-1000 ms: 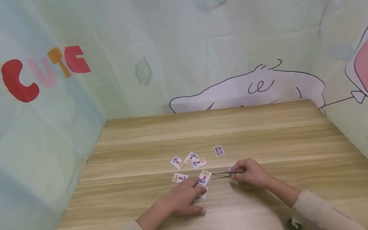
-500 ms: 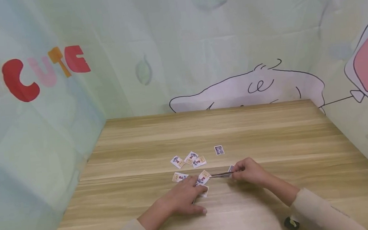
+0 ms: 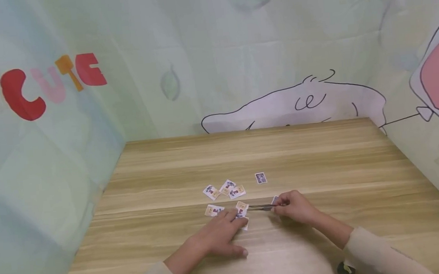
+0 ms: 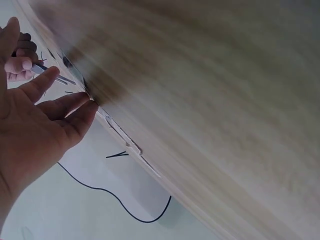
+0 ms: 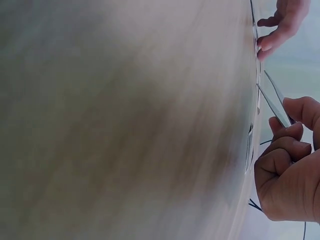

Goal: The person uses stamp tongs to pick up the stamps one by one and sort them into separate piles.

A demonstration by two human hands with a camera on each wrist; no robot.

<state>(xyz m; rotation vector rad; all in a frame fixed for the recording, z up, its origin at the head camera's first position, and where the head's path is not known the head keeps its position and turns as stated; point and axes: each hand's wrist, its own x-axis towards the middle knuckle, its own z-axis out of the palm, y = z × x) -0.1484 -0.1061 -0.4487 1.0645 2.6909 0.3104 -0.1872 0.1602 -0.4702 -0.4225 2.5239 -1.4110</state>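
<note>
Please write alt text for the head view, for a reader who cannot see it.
A right hand holds tweezers toward small printed cards on a wooden table; a left hand partly covers some. On the left wall, colourful letters spell CUTE.

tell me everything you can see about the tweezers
The tweezers are slim, grey and metallic-looking, with two arms narrowing to fine tips that stand apart. The right hand pinches them, hiding their back end. They slope down toward the tabletop, tips pointing to the person's left, beside a printed card near the left hand; whether they touch it is unclear.
</note>
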